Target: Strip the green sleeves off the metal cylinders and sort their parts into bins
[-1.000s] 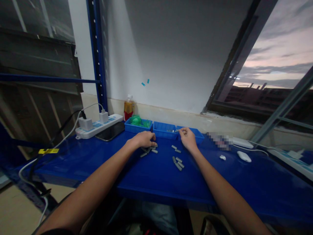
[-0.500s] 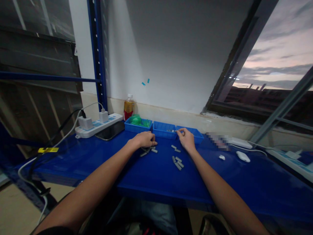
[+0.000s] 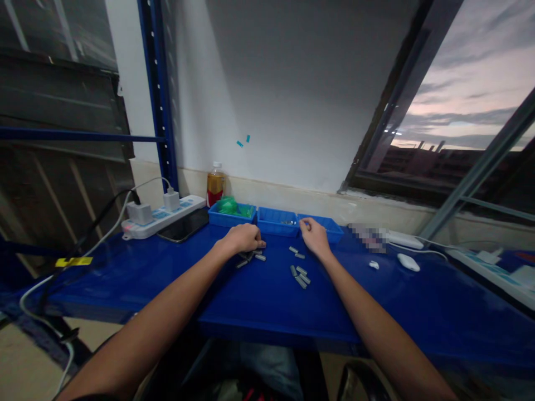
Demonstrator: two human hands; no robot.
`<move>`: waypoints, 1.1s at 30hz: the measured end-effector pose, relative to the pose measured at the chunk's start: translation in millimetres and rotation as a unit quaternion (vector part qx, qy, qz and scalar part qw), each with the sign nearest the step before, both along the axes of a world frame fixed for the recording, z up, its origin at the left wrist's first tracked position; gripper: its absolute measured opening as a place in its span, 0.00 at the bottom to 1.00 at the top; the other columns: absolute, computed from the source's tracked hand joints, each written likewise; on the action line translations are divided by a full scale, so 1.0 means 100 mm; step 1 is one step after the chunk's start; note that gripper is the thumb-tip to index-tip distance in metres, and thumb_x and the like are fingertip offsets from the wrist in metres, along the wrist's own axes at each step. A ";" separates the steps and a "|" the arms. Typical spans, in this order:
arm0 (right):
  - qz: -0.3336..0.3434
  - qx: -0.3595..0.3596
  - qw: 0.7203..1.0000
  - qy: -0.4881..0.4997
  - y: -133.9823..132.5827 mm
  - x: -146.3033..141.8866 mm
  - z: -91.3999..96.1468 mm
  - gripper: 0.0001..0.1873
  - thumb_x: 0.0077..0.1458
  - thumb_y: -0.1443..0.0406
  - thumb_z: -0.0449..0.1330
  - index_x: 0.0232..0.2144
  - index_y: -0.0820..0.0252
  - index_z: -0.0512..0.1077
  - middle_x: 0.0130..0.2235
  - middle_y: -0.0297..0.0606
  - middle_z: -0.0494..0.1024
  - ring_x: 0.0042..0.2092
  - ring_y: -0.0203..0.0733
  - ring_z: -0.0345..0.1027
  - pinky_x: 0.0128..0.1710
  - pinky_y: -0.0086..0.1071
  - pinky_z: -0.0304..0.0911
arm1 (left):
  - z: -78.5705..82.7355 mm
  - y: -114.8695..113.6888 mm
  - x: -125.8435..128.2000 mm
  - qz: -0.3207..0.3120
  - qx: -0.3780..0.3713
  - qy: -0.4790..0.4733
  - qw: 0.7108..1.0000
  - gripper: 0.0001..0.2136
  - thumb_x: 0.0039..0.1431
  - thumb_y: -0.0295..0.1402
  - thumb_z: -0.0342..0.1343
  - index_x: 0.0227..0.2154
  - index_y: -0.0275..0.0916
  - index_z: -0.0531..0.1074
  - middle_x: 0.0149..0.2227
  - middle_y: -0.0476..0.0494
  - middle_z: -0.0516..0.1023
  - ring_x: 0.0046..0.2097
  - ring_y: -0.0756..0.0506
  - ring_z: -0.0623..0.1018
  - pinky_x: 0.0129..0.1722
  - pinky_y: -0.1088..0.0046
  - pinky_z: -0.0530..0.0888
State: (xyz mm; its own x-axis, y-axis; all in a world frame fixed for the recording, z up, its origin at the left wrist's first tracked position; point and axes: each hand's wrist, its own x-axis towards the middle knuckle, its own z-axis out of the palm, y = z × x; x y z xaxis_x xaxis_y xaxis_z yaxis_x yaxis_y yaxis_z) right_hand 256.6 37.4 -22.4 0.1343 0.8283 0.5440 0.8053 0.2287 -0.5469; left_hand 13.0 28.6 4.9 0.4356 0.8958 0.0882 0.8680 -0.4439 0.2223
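My left hand (image 3: 244, 239) rests on the blue table with its fingers curled down over a group of small grey metal cylinders (image 3: 259, 258). What lies under its fingertips is hidden. My right hand (image 3: 314, 235) is at the near edge of the right blue bin (image 3: 335, 234), beside the middle blue bin (image 3: 271, 227). Its thumb and fingers are bent together, and I cannot make out what is between them. Small shiny pieces (image 3: 287, 222) lie in the middle bin. More grey cylinders (image 3: 301, 277) lie loose between my forearms.
A left blue bin (image 3: 229, 220) holds green plastic. Behind it stands a bottle (image 3: 215, 186). Farther left are a phone (image 3: 184, 225) and a power strip (image 3: 190, 205) with cables. At right lie a white earbud (image 3: 374, 265) and its case (image 3: 408, 262).
The view has turned slightly, shifting the scene left. A small shiny piece at my right fingertips over the middle bin no longer shows there. My left hand stays over the cylinders.
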 end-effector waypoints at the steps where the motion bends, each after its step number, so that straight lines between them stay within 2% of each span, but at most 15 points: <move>1: 0.003 -0.001 1.000 0.000 -0.01 -0.01 0.00 0.18 0.55 0.55 0.49 0.34 0.59 0.73 0.21 0.33 0.70 0.26 0.39 0.64 0.28 0.30 0.52 | 0.01 -0.01 0.00 -0.001 -0.005 0.007 1.000 0.13 0.49 0.47 0.56 0.28 0.44 0.78 0.34 0.41 0.80 0.36 0.41 0.77 0.34 0.71 0.70; 6: 0.031 -0.004 0.999 0.004 -0.06 -0.07 0.02 0.17 0.54 0.56 0.49 0.31 0.59 0.73 0.18 0.31 0.67 0.23 0.38 0.61 0.26 0.29 0.50 | 0.02 -0.02 0.00 -0.005 -0.001 0.002 1.000 0.12 0.48 0.45 0.58 0.25 0.42 0.77 0.31 0.41 0.79 0.34 0.42 0.77 0.32 0.73 0.69; 10: 0.093 -0.007 0.996 0.008 -0.14 -0.20 0.05 0.16 0.55 0.56 0.49 0.30 0.59 0.72 0.18 0.30 0.66 0.23 0.37 0.59 0.25 0.29 0.50 | -0.03 0.01 0.02 -0.023 0.051 -0.061 0.997 0.11 0.53 0.44 0.55 0.29 0.41 0.74 0.32 0.42 0.79 0.34 0.43 0.77 0.30 0.74 0.68; 16: 0.195 -0.033 0.980 0.004 -0.31 -0.51 0.08 0.21 0.58 0.54 0.46 0.21 0.58 0.66 0.20 0.32 0.67 0.25 0.36 0.60 0.27 0.29 0.50 | -0.03 -0.02 0.13 -0.123 0.113 -0.169 0.971 0.09 0.58 0.39 0.51 0.36 0.39 0.68 0.34 0.44 0.77 0.35 0.45 0.75 0.34 0.74 0.68; 19: 0.222 -0.071 0.972 0.028 -0.33 -0.56 0.08 0.23 0.60 0.53 0.43 0.19 0.58 0.62 0.20 0.31 0.66 0.25 0.35 0.61 0.27 0.29 0.51 | -0.02 -0.05 0.18 -0.160 0.150 -0.189 0.957 0.06 0.58 0.34 0.51 0.36 0.38 0.67 0.37 0.43 0.76 0.39 0.45 0.74 0.39 0.71 0.68; 22: 0.231 -0.089 0.967 0.061 -0.32 -0.57 0.07 0.24 0.60 0.52 0.41 0.20 0.58 0.62 0.20 0.31 0.65 0.24 0.35 0.61 0.27 0.28 0.52 | -0.03 -0.06 0.20 -0.172 0.167 -0.207 0.949 0.05 0.57 0.32 0.52 0.36 0.38 0.67 0.38 0.42 0.75 0.41 0.44 0.73 0.41 0.69 0.69; 25: 0.227 -0.088 0.966 0.090 -0.32 -0.56 0.06 0.20 0.59 0.53 0.44 0.22 0.58 0.61 0.20 0.30 0.64 0.24 0.34 0.60 0.26 0.28 0.53 | -0.06 -0.03 0.20 -0.160 0.152 -0.224 0.949 0.08 0.54 0.31 0.54 0.38 0.39 0.67 0.39 0.42 0.75 0.42 0.44 0.74 0.42 0.68 0.69; 28: 0.216 -0.054 0.972 0.077 -0.32 -0.56 0.05 0.13 0.56 0.56 0.49 0.27 0.57 0.63 0.22 0.28 0.64 0.24 0.34 0.58 0.25 0.27 0.52 | -0.09 0.02 0.19 -0.136 0.102 -0.242 0.955 0.09 0.54 0.30 0.52 0.39 0.38 0.69 0.37 0.43 0.77 0.39 0.45 0.75 0.40 0.70 0.69; 30: 0.215 -0.024 0.975 0.048 -0.32 -0.55 0.04 0.09 0.55 0.58 0.51 0.30 0.57 0.63 0.23 0.28 0.64 0.24 0.34 0.57 0.25 0.28 0.51 | -0.10 0.05 0.20 -0.112 0.057 -0.252 0.959 0.09 0.56 0.32 0.48 0.36 0.37 0.71 0.35 0.44 0.78 0.37 0.46 0.75 0.37 0.72 0.70; 33: 0.232 0.003 0.973 0.020 -0.32 -0.54 0.03 0.06 0.53 0.61 0.52 0.31 0.57 0.63 0.24 0.29 0.65 0.26 0.35 0.59 0.28 0.28 0.53 | -0.10 0.09 0.22 -0.078 -0.007 -0.270 0.960 0.17 0.60 0.39 0.41 0.27 0.36 0.72 0.30 0.45 0.78 0.33 0.46 0.75 0.33 0.73 0.70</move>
State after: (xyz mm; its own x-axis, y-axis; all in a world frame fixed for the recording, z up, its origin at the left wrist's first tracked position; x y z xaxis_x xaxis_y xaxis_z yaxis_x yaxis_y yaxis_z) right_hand 202.8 5.7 -19.0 -0.2323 0.8015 0.5510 0.5934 0.5657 -0.5726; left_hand 34.9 37.5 -5.5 0.4574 0.8266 0.3280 0.5479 -0.5525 0.6281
